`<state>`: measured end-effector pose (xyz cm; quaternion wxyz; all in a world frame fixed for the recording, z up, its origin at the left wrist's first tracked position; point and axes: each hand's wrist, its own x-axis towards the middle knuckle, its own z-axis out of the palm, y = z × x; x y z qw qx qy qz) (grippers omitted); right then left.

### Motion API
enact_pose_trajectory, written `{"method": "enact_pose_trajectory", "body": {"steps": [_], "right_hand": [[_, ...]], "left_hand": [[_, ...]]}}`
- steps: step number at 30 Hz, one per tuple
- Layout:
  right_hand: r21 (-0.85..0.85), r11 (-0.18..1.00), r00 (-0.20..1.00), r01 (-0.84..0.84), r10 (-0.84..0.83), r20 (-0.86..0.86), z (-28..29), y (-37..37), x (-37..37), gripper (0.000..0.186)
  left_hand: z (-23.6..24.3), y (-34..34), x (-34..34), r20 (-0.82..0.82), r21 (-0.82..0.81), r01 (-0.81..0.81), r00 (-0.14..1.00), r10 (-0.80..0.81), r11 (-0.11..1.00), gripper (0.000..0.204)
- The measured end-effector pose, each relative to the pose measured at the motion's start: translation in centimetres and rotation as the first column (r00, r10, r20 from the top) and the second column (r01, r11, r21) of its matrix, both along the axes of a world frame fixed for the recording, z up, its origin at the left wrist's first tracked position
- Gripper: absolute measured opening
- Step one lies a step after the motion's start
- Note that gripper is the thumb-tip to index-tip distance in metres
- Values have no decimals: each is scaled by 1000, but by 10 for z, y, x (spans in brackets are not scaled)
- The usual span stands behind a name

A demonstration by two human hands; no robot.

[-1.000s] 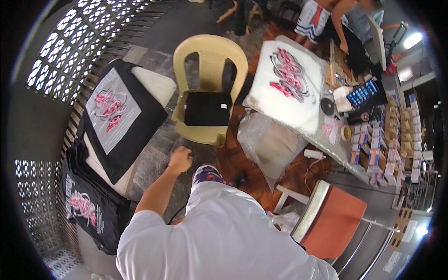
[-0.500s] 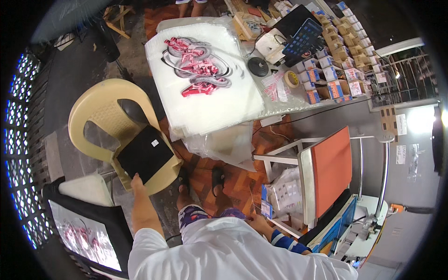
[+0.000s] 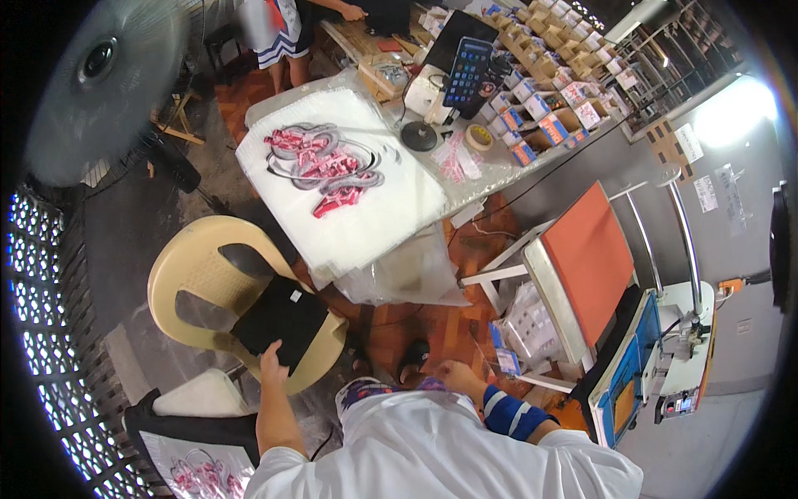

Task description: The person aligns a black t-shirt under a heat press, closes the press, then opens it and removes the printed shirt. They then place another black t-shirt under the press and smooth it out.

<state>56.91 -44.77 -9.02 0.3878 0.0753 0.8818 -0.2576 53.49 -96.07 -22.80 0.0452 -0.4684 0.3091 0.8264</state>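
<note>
My left hand point(image 3: 272, 363) grips the near edge of a black folded cloth point(image 3: 281, 316) lying on the seat of a cream plastic chair point(image 3: 191, 249). A small white label shows on the cloth. My right hand point(image 3: 453, 374), below a blue striped band on the forearm, is closed near my patterned shorts; what is in it, if anything, I cannot make out. Beyond the chair, a stack of white sheets point(image 3: 366, 224) with a red and grey printed design lies on the table. At the lower left, a printed sheet point(image 3: 191, 457) lies over black fabric.
A fan point(image 3: 100, 79) stands top left. A co-worker point(image 3: 283, 46) stands beyond the table. Small boxes point(image 3: 549, 125), a tablet point(image 3: 465, 71) and tape point(image 3: 479, 136) occupy the table's right. A press with an orange pad point(image 3: 586, 258) stands at my right; a cable point(image 3: 565, 175) crosses beside it.
My view has turned toward the table and press, bringing the fan into view. My left hand has reached the black cloth on the chair and taken hold of it. My right hand has appeared.
</note>
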Motion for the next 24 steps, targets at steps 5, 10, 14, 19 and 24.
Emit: {"method": "enact_pose_trajectory", "body": {"steps": [5, 10, 14, 19, 24], "right_hand": [[-327, 913, 967, 242, -253, 12, -41, -21, -14, 43], [-327, 302, 438, 896, -475, 763, 44, -51, -50, 52], [-601, -272, 240, 752, -736, 633, 45, -12, -47, 30], [-904, -172, 400, 390, -853, 335, 115, 92, -18, 30], [-857, 480, 471, 185, -809, -352, 161, 130, 47, 18]], "left_hand": [[82, 47, -10, -7, 247, 250, 966, -257, 936, 28], [174, 148, -13, -263, 336, 595, 804, -534, 730, 34], [211, 251, -2, -353, 170, 860, 509, -785, 481, 39], [213, 290, 27, 398, -854, 278, -196, -896, -440, 43], [120, 284, -11, 217, -821, 551, 62, -974, -148, 55]]}}
